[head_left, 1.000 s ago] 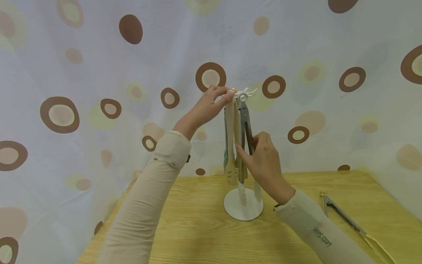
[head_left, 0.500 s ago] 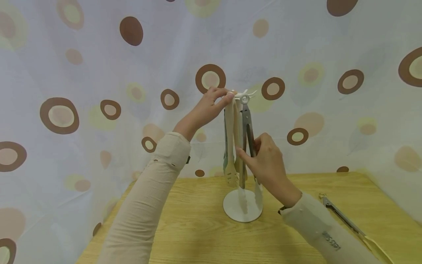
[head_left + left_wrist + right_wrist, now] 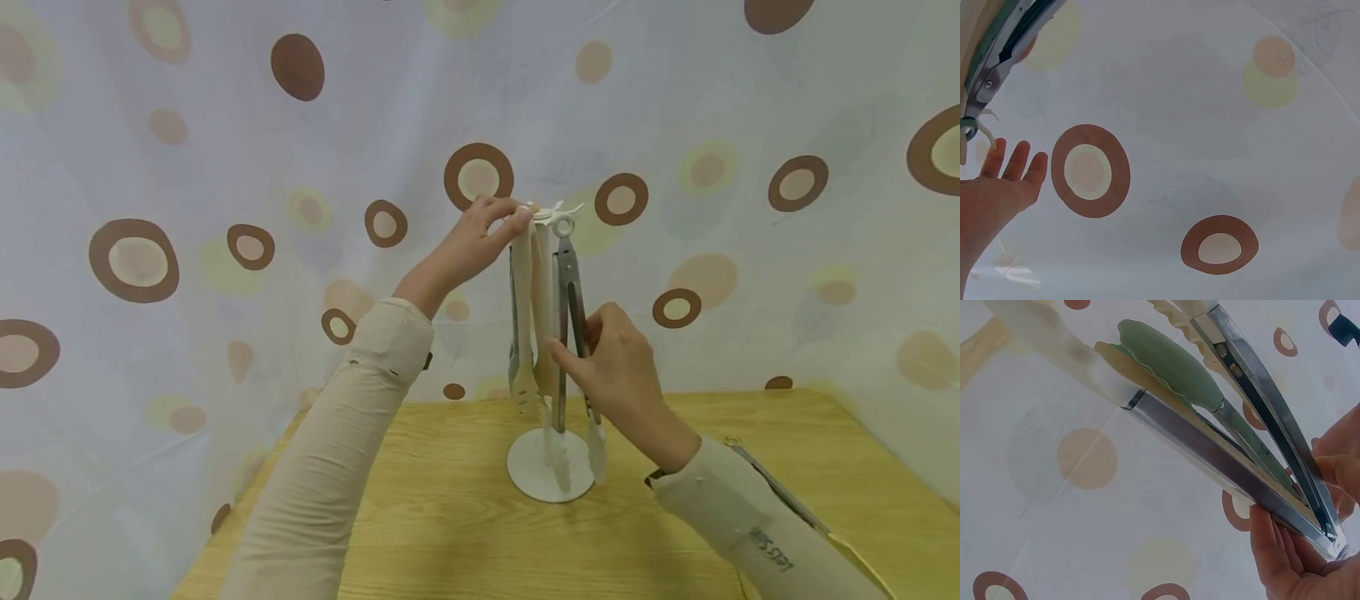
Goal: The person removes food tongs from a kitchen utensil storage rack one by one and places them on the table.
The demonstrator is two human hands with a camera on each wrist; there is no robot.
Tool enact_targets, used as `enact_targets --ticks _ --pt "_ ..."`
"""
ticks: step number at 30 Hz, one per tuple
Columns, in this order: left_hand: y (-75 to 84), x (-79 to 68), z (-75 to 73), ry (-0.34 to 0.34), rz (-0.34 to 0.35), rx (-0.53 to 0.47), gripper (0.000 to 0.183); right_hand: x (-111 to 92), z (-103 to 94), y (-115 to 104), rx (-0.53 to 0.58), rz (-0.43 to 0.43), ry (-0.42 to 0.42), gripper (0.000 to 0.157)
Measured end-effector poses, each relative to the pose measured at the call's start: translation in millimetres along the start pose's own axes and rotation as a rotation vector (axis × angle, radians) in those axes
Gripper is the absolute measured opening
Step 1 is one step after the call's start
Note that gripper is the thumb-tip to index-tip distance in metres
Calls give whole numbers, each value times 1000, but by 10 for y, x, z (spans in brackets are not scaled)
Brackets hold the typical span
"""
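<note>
At the table's middle stands a white utensil stand (image 3: pixel 551 479) with curved hooks on top. My left hand (image 3: pixel 472 242) pinches it at the hooks between thumb and index finger. In the left wrist view several fingers (image 3: pixel 1015 165) stretch out beside a hook. My right hand (image 3: pixel 611 354) grips a pair of tongs (image 3: pixel 568 283) with metal arms and pale scalloped tips, tips down, thumb on one side and fingers on the other. Its ring sits level with the hooks, at their right. Hanging from the stand are a cream slotted utensil (image 3: pixel 525 333) and green-tipped tongs (image 3: pixel 1172 365).
Another pair of metal tongs (image 3: pixel 783 492) lies on the wooden table (image 3: pixel 435 508) at the right, partly hidden by the right sleeve. A spotted curtain (image 3: pixel 750 292) hangs close behind and at the left of the table.
My right hand has shifted slightly right and down with the tongs, whose ring and tips have moved right along the stand. My left hand stays in place on the hooks.
</note>
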State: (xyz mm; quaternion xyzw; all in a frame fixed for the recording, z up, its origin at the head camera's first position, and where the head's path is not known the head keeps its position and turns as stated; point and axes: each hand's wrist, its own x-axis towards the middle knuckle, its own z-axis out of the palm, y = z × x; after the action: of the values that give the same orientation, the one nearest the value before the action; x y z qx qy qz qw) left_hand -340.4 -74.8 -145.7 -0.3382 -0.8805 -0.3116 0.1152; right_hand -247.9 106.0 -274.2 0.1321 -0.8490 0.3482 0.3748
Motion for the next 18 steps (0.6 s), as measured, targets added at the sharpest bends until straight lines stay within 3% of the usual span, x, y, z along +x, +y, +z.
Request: enact_targets --ticks 18 --pt "25 -16 -4 0 -6 -3 46 -16 -207 93 -41 -3 -51 38"
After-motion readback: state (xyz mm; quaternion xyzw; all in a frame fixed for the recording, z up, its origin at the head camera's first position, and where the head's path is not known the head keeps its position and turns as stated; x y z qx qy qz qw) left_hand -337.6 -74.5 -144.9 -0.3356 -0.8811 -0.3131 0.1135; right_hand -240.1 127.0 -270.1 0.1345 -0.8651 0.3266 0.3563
